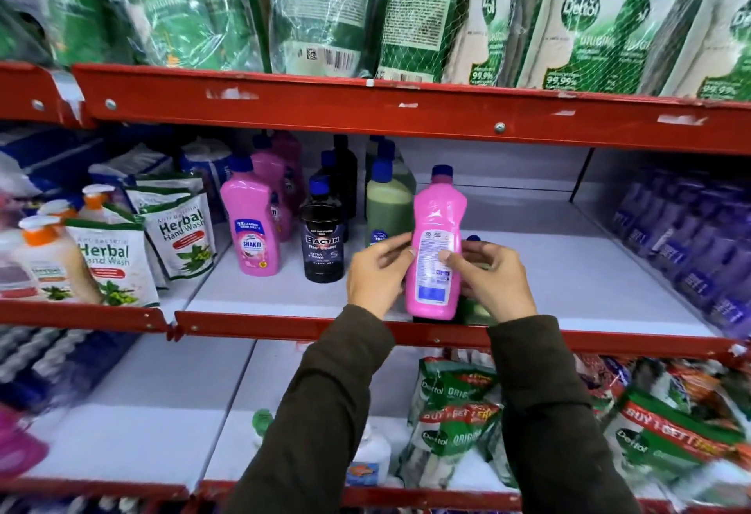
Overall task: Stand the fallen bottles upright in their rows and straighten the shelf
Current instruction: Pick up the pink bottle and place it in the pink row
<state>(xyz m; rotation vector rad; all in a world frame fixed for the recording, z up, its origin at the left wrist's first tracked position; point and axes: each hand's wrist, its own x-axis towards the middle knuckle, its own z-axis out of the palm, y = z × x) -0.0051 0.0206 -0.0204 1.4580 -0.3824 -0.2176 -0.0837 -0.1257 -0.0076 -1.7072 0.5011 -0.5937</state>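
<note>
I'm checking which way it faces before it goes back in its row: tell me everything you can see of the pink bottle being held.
The pink bottle is glossy opaque plastic with a dark blue screw cap and a narrowed neck. It is held upright, slightly tilted, above the middle shelf's front edge. Its back label faces the camera: white fine print above a blue panel. The left hand and right hand grip its sides.

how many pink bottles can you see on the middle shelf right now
3: one held upright in both hands at the shelf's front edge, one front-left labelled Shakti, one behind it. More may be hidden further back.
</note>
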